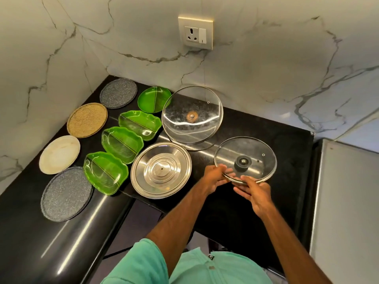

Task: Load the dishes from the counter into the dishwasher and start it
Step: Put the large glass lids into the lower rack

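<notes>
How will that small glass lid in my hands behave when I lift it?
The small glass lid is probably rigid but breakable. Its smooth metal rim looks slippery, so both hands, left and right, help. The knob may make it rock if set down.

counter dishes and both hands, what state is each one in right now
small glass lid with black knob: knob down, near rim gripped by both hands
left hand: closed on the lid's rim
right hand: closed on the lid's rim
large glass lid: tilted, resting on counter
round steel lid: lying flat
four green leaf-shaped dishes: empty, upright
four round flat plates: empty, lying flat
</notes>
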A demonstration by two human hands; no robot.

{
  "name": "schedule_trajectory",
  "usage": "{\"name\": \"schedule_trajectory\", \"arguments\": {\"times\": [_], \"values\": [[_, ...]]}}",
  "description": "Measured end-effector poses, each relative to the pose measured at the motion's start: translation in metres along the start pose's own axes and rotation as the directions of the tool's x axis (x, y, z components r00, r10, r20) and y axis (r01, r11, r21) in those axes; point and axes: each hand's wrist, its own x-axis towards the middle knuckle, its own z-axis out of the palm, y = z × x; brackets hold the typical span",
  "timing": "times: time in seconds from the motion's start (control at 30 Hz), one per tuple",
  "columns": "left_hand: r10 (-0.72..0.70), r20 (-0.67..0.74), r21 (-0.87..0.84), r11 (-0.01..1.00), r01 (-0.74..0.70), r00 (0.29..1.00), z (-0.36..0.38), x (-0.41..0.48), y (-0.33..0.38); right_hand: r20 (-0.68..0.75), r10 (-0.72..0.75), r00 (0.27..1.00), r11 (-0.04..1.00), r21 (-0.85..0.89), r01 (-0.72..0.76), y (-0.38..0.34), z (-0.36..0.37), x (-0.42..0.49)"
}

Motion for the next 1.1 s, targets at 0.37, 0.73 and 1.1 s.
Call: {"name": "schedule_trajectory", "arguments": {"times": [0.37, 0.73, 1.1], "values": [[0.006, -0.076, 0.132, 0.991, 0.004, 0.997, -0.035, 0.01, 0.005, 0.3, -0.068, 0.951, 0.806, -0.546, 0.23, -0.116, 0.041, 0.014], [0.022, -0.075, 0.111, 0.994, -0.014, 0.997, -0.04, 0.011, 0.002, 0.124, -0.085, 0.989, 0.864, -0.485, 0.135, -0.119, 0.16, 0.152], [0.081, -0.105, 0.115, 0.991, -0.069, 0.991, -0.039, 0.016, 0.013, 0.225, -0.196, 0.954, 0.646, -0.702, 0.299, -0.116, 0.141, 0.132]]}}
